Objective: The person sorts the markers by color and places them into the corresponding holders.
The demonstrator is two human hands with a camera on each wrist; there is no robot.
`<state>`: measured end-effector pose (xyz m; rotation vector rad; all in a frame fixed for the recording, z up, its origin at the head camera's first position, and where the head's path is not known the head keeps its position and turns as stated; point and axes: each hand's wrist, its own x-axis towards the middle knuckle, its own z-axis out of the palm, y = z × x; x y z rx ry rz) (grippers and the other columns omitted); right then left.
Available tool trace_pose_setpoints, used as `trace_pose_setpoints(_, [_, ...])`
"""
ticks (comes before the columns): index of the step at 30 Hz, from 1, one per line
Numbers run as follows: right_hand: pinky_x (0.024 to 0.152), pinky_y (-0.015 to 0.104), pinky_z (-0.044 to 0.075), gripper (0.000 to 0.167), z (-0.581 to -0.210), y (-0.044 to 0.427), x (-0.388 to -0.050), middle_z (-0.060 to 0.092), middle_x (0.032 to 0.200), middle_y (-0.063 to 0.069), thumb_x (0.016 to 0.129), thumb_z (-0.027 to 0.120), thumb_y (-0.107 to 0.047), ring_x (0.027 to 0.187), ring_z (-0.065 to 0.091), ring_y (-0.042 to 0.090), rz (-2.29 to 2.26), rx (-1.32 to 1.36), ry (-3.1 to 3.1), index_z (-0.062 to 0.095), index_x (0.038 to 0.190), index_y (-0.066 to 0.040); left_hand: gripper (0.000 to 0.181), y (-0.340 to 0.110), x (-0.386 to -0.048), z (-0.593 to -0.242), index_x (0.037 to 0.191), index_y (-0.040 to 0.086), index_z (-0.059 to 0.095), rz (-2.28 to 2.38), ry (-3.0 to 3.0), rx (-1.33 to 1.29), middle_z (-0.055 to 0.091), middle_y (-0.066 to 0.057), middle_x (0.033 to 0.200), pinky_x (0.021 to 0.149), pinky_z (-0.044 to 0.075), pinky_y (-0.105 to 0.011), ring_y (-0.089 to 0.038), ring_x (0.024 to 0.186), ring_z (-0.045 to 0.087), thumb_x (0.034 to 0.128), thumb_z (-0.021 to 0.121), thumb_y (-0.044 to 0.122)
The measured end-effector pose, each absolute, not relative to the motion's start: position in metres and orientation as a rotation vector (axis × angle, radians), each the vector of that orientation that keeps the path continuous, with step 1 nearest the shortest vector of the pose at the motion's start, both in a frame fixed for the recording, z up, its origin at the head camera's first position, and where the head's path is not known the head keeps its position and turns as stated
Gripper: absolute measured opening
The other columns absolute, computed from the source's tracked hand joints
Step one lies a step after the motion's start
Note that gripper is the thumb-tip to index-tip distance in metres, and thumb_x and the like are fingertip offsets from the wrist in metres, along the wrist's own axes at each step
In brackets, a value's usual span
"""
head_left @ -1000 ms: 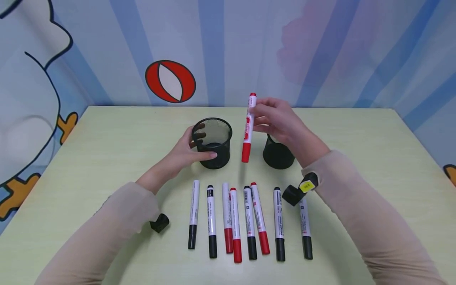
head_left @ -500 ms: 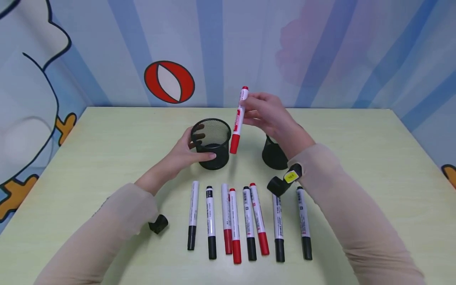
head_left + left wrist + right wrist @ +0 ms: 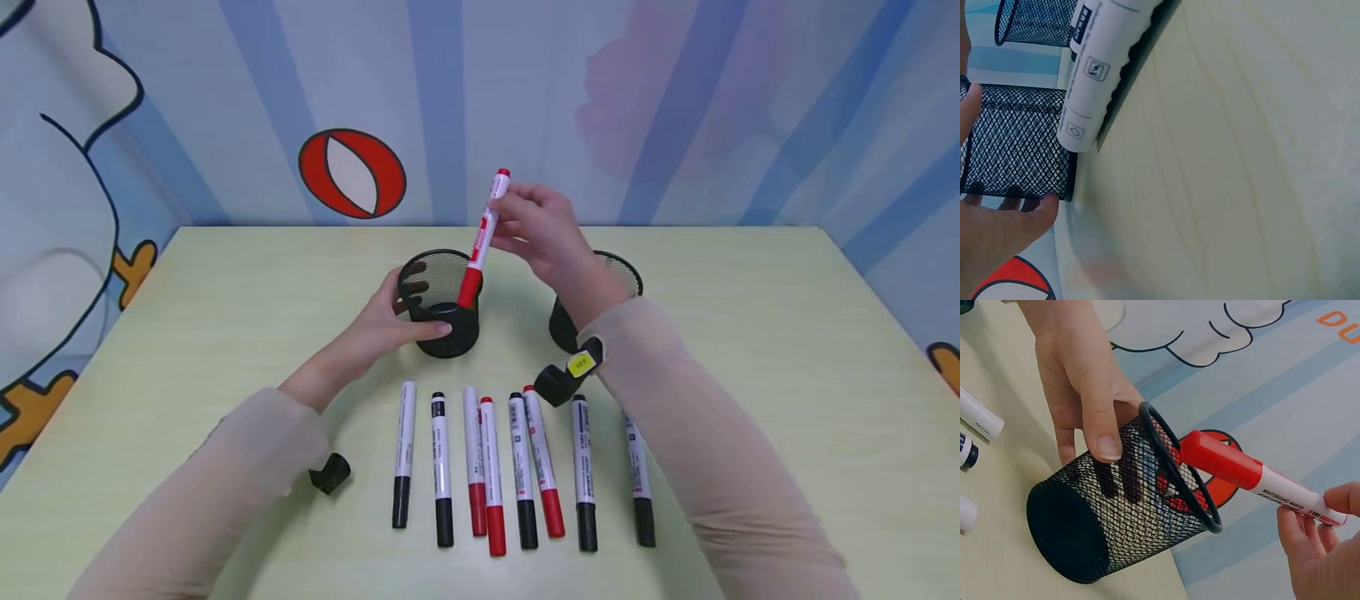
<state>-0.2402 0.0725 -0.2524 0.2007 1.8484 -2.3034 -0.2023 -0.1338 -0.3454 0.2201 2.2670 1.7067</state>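
My left hand [image 3: 382, 321] grips a black mesh pen cup [image 3: 456, 333], thumb in front and fingers behind; the cup stands on the table. My right hand [image 3: 540, 225] pinches a red whiteboard marker [image 3: 482, 237] near its upper end, the red cap pointing down. In the right wrist view, the cap [image 3: 1219, 456] is at the mouth of the cup [image 3: 1129, 487], which holds nothing else that I can see. A second mesh cup [image 3: 562, 327] stands behind my right wrist, partly hidden by it.
In front of the cups lies a row of several markers, black-capped ones [image 3: 442, 467] and red-capped ones [image 3: 492, 475]. My right sleeve [image 3: 675, 400] partly covers the rightmost marker [image 3: 637, 475]. A patterned wall [image 3: 510, 100] rises behind the table [image 3: 187, 333].
My right hand has moved left with the red marker, bringing its cap from between the cups to the left cup's mouth, and the marker tilts more. My left hand keeps its hold.
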Motion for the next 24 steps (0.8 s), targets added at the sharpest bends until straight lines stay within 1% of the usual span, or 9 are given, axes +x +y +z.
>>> trace_pose_setpoints(7, [0.079,0.032,0.053,0.03,-0.263,0.064,-0.243,0.057,0.102,0.011,0.091,0.059,-0.011,0.081,0.059,0.02,-2.346,0.237,1.794,0.05,0.119,-0.004,0.086,-0.136,-0.202,-0.346,0.145,0.022,0.019,1.707,2.262,0.204,0.027,-0.005,0.146,0.102,0.031,-0.055,-0.031,0.135,0.022,0.0795,0.074,0.022])
trace_pose_setpoints(11, [0.074,0.03,0.054,0.03,-0.268,0.062,-0.245,0.058,0.1,0.012,0.091,0.058,-0.008,0.076,0.059,0.019,-2.389,0.255,1.781,0.05,0.119,-0.003,0.086,-0.136,-0.203,-0.346,0.145,0.022,0.018,1.705,2.265,0.201,0.027,-0.005,0.146,0.102,0.032,-0.055,-0.03,0.135,0.022,0.0797,0.074,0.022])
trace_pose_setpoints(14, [0.073,0.03,0.054,0.031,-0.272,0.06,-0.246,0.058,0.099,0.012,0.09,0.058,-0.007,0.074,0.059,0.019,-2.4,0.235,1.797,0.049,0.119,-0.002,0.085,-0.135,-0.203,-0.346,0.145,0.022,0.019,1.712,2.265,0.201,0.027,-0.005,0.146,0.102,0.032,-0.055,-0.03,0.135,0.022,0.0797,0.074,0.022])
trace_pose_setpoints(19, [0.077,0.034,0.054,0.03,-0.28,0.059,-0.244,0.058,0.097,0.011,0.09,0.058,-0.006,0.075,0.06,0.02,-2.374,0.111,1.879,0.049,0.119,-0.003,0.085,-0.136,-0.203,-0.347,0.145,0.022,0.019,1.712,2.262,0.214,0.027,-0.005,0.146,0.102,0.031,-0.055,-0.03,0.135,0.022,0.0797,0.074,0.023])
trace_pose_setpoints(24, [0.077,0.036,0.054,0.029,-0.286,0.055,-0.24,0.056,0.092,0.01,0.089,0.059,-0.004,0.077,0.059,0.019,-2.313,-0.103,2.032,0.051,0.116,-0.004,0.085,-0.136,-0.203,-0.347,0.145,0.021,0.018,1.716,2.264,0.236,0.026,-0.005,0.147,0.103,0.029,-0.055,-0.03,0.135,0.022,0.0802,0.073,0.023])
